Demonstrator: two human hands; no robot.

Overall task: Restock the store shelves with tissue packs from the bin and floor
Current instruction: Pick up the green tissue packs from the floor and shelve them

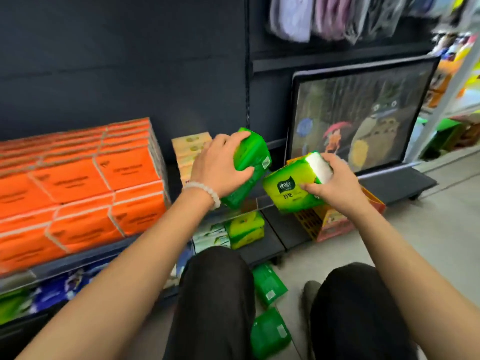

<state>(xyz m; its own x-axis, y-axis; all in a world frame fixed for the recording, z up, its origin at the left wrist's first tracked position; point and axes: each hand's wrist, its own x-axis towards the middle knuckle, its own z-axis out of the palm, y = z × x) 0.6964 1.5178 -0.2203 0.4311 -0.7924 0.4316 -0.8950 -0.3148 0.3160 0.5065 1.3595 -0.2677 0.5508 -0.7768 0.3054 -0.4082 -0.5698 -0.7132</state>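
My left hand grips a dark green tissue pack, held tilted in front of the dark shelf. My right hand grips a yellow-green tissue pack by its white end, just above the orange bin. The two packs nearly touch. Two more green packs lie on the floor between my knees, one behind the other. A yellow-green pack sits on the lower shelf level.
Stacks of orange tissue packs fill the shelf's left side, with pale yellow packs behind my left hand. A framed cartoon picture leans on a low black platform at right. Blue and green packs sit on the bottom shelf.
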